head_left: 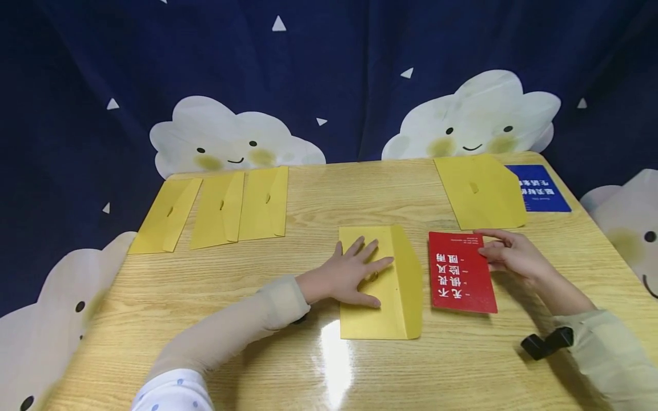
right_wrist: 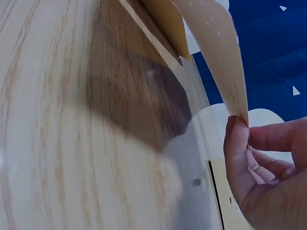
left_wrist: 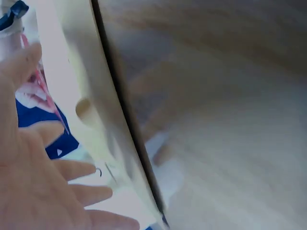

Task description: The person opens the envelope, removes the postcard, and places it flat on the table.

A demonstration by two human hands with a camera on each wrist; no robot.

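Observation:
With fingers spread, my left hand point(head_left: 354, 274) lies over a yellow envelope point(head_left: 367, 325) whose flap point(head_left: 410, 291) is folded out to the right. In the left wrist view the left hand point(left_wrist: 43, 187) shows straight, parted fingers. My right hand point(head_left: 514, 254) pinches a red card point(head_left: 460, 279) with white characters by its upper right edge. The card is just right of the envelope and casts a shadow on the wood. From the right wrist, the card point(right_wrist: 220, 57) shows its pale back, with the thumb and a finger point(right_wrist: 276, 136) gripping its edge.
Three closed yellow envelopes point(head_left: 264, 202) lie at the back left of the wooden table point(head_left: 247, 285). Another yellow envelope point(head_left: 475, 194) at the back right partly covers a blue card point(head_left: 545, 191). Behind the table hangs a dark blue curtain point(head_left: 349, 68) with smiling clouds.

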